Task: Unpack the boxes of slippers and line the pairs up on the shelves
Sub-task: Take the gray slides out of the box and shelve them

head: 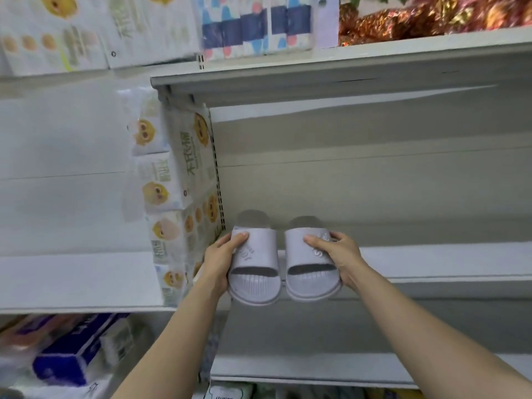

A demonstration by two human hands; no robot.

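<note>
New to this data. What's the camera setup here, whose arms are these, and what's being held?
There is one picture only, from a wide-angle camera worn on a person's head, looking forward and down. No robot: the two bare arms belong to the wearer.

The left hand grips the left slipper, and the right hand grips the right slipper. Both are pale lilac slides, held side by side with their open ends toward the camera, at the front edge of a white shelf. That shelf looks otherwise bare in the part shown.

To the left stand stacked tissue packs with a yellow cartoon print. More packaged goods sit on the shelves above and below, blurred.
</note>
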